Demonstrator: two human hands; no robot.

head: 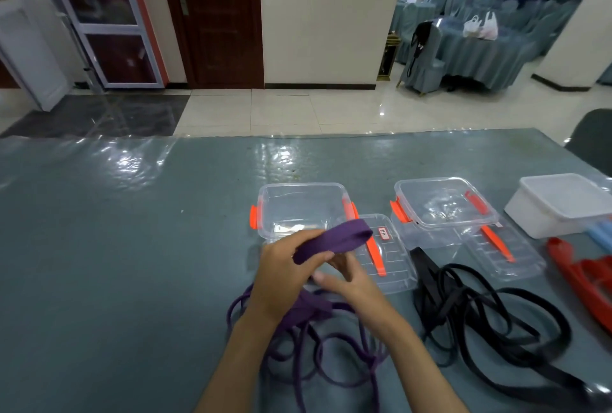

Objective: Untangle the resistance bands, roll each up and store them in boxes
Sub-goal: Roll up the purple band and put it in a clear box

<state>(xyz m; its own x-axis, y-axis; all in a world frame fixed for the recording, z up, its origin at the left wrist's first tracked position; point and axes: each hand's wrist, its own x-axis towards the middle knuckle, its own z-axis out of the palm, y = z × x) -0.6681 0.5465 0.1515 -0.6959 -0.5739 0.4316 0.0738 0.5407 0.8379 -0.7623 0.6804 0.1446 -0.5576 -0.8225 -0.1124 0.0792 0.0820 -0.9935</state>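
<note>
Table left (99, 230) open; clear boxes (299, 207), lids (390, 257), black band (480, 306) crowd right, perhaps overlapping.

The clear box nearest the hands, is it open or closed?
Open. The clear box has no lid on; its lid lies flat on the table beside it.

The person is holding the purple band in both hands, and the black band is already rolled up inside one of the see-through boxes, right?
Not quite. The head view shows the black band lying loose and tangled on the table, not rolled up in a box. Both see-through boxes hold no band. The rest is right: the left hand and right hand hold the purple band.
</note>
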